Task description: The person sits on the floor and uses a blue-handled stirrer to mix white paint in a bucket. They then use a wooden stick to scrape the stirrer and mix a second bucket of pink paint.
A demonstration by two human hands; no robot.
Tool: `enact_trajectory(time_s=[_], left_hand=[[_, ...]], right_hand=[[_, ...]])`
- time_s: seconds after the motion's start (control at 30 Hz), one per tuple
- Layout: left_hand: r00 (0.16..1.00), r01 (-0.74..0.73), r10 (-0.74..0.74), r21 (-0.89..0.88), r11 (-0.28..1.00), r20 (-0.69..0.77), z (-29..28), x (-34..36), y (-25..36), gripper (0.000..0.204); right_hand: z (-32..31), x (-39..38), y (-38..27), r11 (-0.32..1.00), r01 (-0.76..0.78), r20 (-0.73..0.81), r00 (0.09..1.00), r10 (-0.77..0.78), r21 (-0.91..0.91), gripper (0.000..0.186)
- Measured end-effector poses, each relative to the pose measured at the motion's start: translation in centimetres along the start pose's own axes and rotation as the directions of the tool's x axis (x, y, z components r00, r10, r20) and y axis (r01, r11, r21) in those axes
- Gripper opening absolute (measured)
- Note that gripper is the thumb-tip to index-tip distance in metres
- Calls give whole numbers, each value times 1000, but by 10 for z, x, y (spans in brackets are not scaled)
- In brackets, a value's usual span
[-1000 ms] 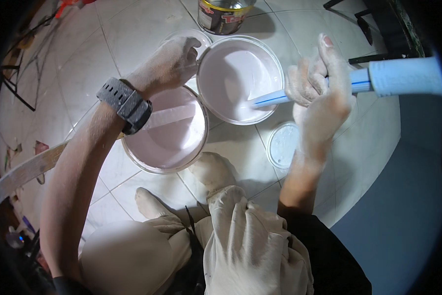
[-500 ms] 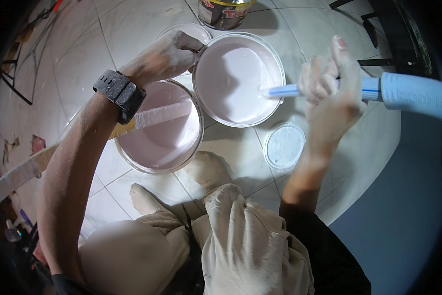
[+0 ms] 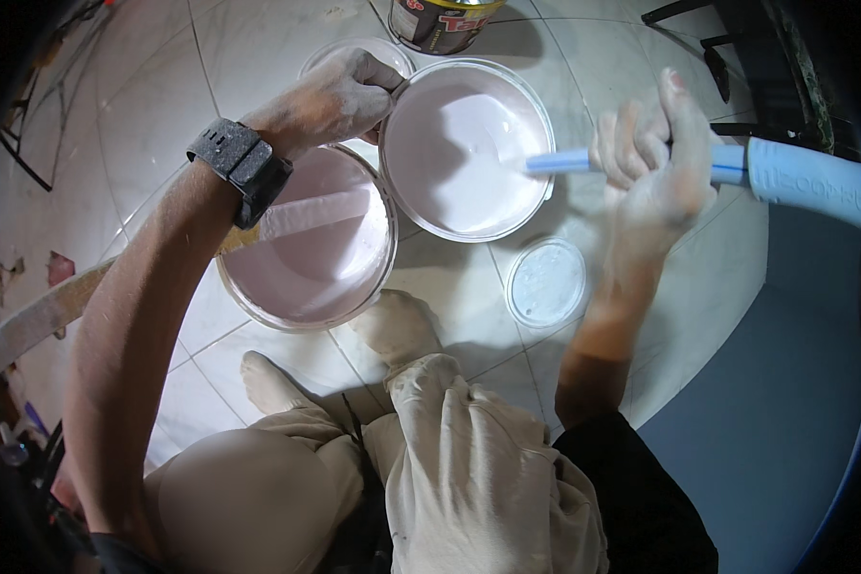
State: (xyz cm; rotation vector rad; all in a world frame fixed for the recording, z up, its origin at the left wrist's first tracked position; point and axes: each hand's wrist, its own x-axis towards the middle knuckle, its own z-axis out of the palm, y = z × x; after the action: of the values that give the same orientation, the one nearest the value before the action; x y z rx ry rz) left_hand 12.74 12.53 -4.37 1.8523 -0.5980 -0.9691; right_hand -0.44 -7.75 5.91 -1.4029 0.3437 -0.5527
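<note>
My left hand, smeared with white and with a dark watch on the wrist, is closed on the rim of a tub of pale pinkish-white paint. In my right hand is a long light-blue stick with a thick, wide end beyond the fist. Its narrow tip reaches into the paint of that tub. Just left of it stands a second tub of similar paint. A long flat stick lies across that one and passes behind my left forearm.
Near my right forearm a round whitish lid lies on the tiled floor. Behind my left hand is another pale round rim. A dark bucket with a yellow rim stands at the far side, and dark metal legs at the far right.
The blue stick and my right hand have shifted slightly; the stick's tip is still in the paint. My left hand keeps hold of the rim.
</note>
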Motion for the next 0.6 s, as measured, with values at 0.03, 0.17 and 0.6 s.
enact_trajectory(time_s=[0.03, 0.17, 0.6], left_hand=[[1000, -8, 7, 18, 1000, 8, 0, -1, 0, 33], [999, -46, 47, 45, 998, -12, 1, 3, -11, 34], [994, -108, 102, -173, 979, -44, -1, -6, -13, 39]], right_hand=[[7, -10, 1, 997, -8, -92, 996, 0, -79, 43], [22, -26, 9, 998, -58, -49, 997, 58, -2, 31], [24, -2, 5, 987, 31, 22, 999, -28, -156, 44]])
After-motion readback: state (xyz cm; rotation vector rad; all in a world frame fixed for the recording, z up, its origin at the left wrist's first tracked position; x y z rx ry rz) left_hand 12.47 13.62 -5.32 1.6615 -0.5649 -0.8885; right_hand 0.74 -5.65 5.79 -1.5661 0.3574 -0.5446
